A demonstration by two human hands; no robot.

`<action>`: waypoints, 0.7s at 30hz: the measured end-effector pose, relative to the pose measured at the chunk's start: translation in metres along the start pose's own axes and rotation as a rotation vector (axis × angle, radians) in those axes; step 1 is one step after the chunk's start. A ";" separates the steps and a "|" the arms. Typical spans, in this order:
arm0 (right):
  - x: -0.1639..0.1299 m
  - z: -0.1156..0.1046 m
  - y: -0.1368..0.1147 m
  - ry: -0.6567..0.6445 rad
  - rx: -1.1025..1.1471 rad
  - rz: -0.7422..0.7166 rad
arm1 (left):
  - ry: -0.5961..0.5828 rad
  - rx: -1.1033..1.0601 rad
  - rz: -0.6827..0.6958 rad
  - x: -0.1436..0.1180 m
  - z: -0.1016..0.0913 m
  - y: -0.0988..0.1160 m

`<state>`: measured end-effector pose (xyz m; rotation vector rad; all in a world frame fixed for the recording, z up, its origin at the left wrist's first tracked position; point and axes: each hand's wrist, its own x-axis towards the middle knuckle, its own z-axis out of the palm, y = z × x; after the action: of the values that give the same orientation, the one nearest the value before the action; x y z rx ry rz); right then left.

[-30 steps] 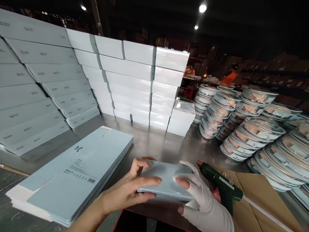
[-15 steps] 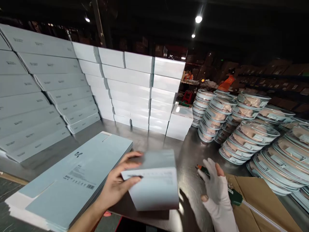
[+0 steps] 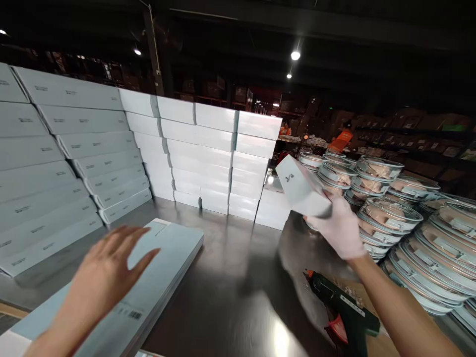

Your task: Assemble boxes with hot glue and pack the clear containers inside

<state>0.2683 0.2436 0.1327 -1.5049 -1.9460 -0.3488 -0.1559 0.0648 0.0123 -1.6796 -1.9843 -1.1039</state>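
My gloved right hand (image 3: 340, 225) grips a small pale box (image 3: 301, 186) by its near end and holds it tilted in the air. A dark logo shows on one face of it. Behind the box is the right end of a wall of stacked white boxes (image 3: 215, 158). Bare and with fingers spread, my left hand (image 3: 111, 267) hovers over a pile of flat light-blue cartons (image 3: 167, 248), holding nothing. Below my right forearm a dark green glue gun (image 3: 342, 302) with an orange tip and red trigger lies on the table.
Several round lidded containers (image 3: 386, 218) stand in tall stacks on the right. The metal table (image 3: 223, 277) runs between them and the carton pile. Part of a brown cardboard sheet (image 3: 379, 342) lies under the glue gun. People in orange (image 3: 341, 141) are far back.
The box has gone from my left hand to my right and is now farther away and up to the right. My left hand has moved left over the flat cartons.
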 end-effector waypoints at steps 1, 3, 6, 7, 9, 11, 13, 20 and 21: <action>0.029 0.010 -0.005 -0.017 -0.023 -0.036 | 0.006 0.049 -0.035 0.002 -0.003 -0.022; 0.075 0.035 -0.018 -0.068 -0.056 -0.094 | -0.049 0.240 -0.180 0.002 -0.002 -0.058; 0.107 0.069 -0.040 -0.156 -0.079 -0.144 | -0.253 0.391 -0.305 -0.006 0.010 -0.091; 0.107 0.074 -0.046 -0.172 -0.082 -0.152 | -0.294 0.395 -0.307 -0.009 0.014 -0.097; 0.093 0.072 -0.054 -0.166 -0.080 -0.174 | -0.295 0.412 -0.299 -0.013 0.015 -0.103; 0.061 0.053 -0.059 -0.134 -0.061 -0.218 | -0.270 0.458 -0.298 -0.013 0.006 -0.098; 0.018 0.023 -0.064 -0.043 -0.034 -0.311 | -0.240 0.495 -0.297 -0.009 -0.011 -0.081; -0.116 -0.048 -0.104 0.455 -0.050 -0.741 | 0.079 0.334 -0.013 -0.038 -0.045 0.042; -0.126 -0.046 -0.106 0.391 0.010 -0.676 | 0.101 0.167 0.088 -0.050 -0.043 0.052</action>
<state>0.2008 0.0883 0.1064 -0.6556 -2.0597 -0.8480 -0.1043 -0.0003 0.0255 -1.5772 -1.8663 -0.9450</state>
